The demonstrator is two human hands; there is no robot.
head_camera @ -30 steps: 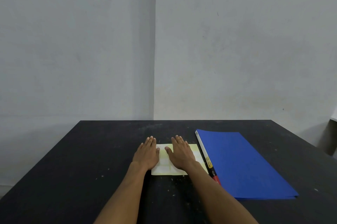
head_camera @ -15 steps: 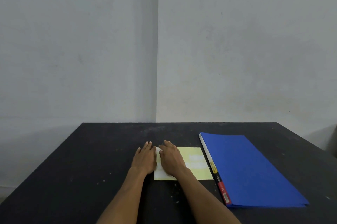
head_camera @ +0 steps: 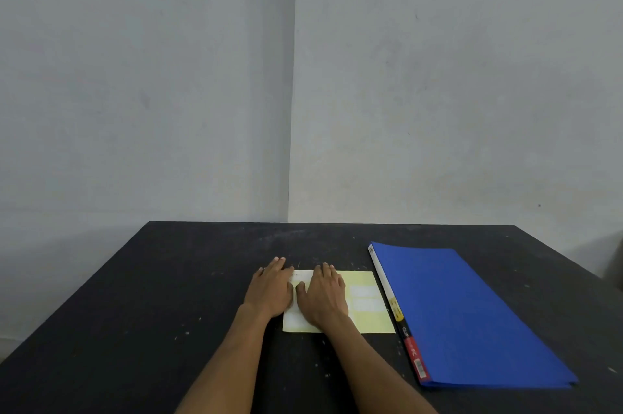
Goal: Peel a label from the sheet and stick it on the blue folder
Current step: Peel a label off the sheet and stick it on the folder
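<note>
A pale yellow label sheet [head_camera: 365,319] lies flat on the black table, with two white labels [head_camera: 364,297] showing on its right part. My left hand [head_camera: 271,289] rests palm down at the sheet's left edge, fingers flat. My right hand [head_camera: 325,295] lies palm down on the sheet's left half, fingers spread a little, covering that part. Neither hand holds anything. The blue folder [head_camera: 465,312] lies closed just right of the sheet, its spine with a white, yellow, black and red strip facing the sheet.
The black table [head_camera: 151,312] is speckled with pale marks and ends at a far edge near two grey walls that meet in a corner. Its right edge runs diagonally past the folder.
My right hand has slid left across the sheet, uncovering the sheet's right part with the white labels. My left hand has shifted slightly left to the sheet's edge.
</note>
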